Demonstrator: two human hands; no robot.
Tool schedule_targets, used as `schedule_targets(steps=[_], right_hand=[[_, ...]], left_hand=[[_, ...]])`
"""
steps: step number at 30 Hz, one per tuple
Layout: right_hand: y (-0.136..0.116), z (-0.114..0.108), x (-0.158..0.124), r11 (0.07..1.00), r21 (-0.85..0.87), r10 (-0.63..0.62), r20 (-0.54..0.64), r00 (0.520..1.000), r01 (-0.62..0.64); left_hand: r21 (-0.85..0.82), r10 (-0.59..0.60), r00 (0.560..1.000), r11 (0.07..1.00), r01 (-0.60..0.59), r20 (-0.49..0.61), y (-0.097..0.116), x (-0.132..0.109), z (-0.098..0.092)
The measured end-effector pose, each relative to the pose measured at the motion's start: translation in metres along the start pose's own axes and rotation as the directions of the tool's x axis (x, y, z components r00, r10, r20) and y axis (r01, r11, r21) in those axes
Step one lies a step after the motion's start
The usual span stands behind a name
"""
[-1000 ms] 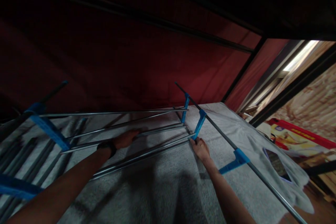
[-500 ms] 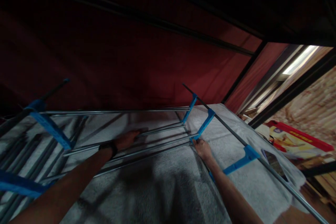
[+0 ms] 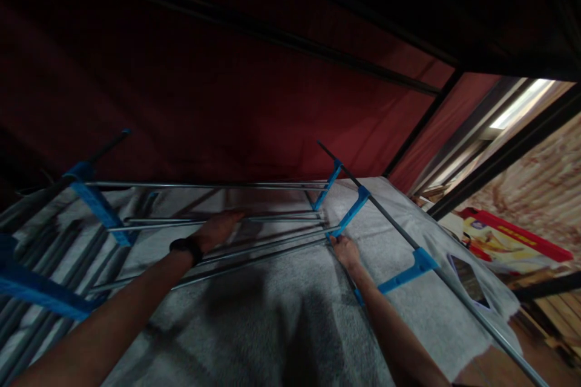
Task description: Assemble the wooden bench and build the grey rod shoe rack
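A rack of grey metal tubes (image 3: pixel 272 244) and blue plastic brackets lies across a grey cloth. My left hand (image 3: pixel 221 230), with a black band at the wrist, is closed round a thin tube in the middle of the rack. On the right, my right hand (image 3: pixel 345 251) pinches the lower end of a blue bracket (image 3: pixel 354 211) where tubes meet it. Another blue bracket (image 3: pixel 405 274) sits on the long right pole (image 3: pixel 393 217). At the left, a blue bracket (image 3: pixel 97 205) holds the other tube ends.
Several loose dark tubes (image 3: pixel 68 272) lie at the left. A phone (image 3: pixel 468 281) rests on the cloth (image 3: pixel 290 326) at the right. Beyond it is a red and yellow box (image 3: pixel 508 239). A dark red fabric wall (image 3: pixel 254 121) stands behind the rack.
The left side of the rack has shifted a little to the right, and its tubes slant differently. My left hand has moved slightly up with the tube. My right hand stays at the bracket.
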State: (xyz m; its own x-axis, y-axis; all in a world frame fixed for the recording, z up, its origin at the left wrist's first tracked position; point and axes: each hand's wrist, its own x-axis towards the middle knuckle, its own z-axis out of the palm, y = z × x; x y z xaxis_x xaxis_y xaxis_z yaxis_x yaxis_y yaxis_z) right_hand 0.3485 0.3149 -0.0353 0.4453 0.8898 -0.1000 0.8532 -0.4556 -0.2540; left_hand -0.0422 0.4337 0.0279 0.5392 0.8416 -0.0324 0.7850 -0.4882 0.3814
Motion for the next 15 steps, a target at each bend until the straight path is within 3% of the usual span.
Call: schedule_targets(steps=[4,8,15], right_hand=[[-0.002,0.004,0.0,0.998,-0.045,0.042,-0.009,0.999,-0.043],[-0.002,0.004,0.003,0.999,-0.039,0.033,-0.007,0.999,-0.033],[0.002,0.001,0.008,0.999,-0.043,-0.012,-0.024,1.0,0.011]], left_hand=[[0.238,0.0,0.99,0.971,0.034,-0.141,0.034,-0.024,-0.026],[0.417,-0.004,0.967,0.902,0.114,-0.254,0.074,-0.055,-0.036],[0.448,0.045,0.944,0.887,0.113,-0.327,0.169,-0.112,-0.038]])
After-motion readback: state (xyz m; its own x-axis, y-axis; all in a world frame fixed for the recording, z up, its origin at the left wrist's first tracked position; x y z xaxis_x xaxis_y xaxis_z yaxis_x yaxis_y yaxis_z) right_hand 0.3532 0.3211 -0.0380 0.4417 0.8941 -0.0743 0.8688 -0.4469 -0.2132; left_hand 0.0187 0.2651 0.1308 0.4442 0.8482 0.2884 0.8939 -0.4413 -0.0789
